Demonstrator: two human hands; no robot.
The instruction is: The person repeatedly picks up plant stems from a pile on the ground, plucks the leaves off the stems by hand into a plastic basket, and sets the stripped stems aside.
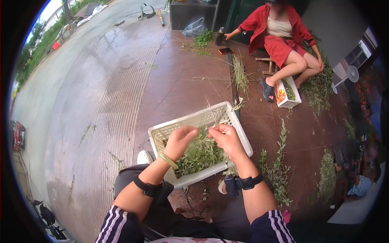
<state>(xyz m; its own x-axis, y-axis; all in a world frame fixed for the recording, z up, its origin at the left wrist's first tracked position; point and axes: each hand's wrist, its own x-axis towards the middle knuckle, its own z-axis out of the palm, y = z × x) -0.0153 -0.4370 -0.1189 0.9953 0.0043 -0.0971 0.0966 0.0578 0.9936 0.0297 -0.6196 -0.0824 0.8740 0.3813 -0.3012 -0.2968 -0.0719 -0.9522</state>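
Note:
A white plastic basket (190,121) stands on the floor between my knees, with a heap of picked green leaves (200,156) in it. Over its middle, my right hand (227,141) pinches a thin leafy stem (219,120) that sticks up past the basket's far rim. My left hand (181,140) is close beside it on the left, fingers curled together; whatever is between its fingertips is too small to make out. Both hands are above the leaves.
Leafy branches (279,166) lie right of the basket, bare stalks (240,75) beyond it. A person in red (259,30) sits at the back right by a small white box (289,101). A phone (225,51) and a dark bottle (220,37) are near that person's hand.

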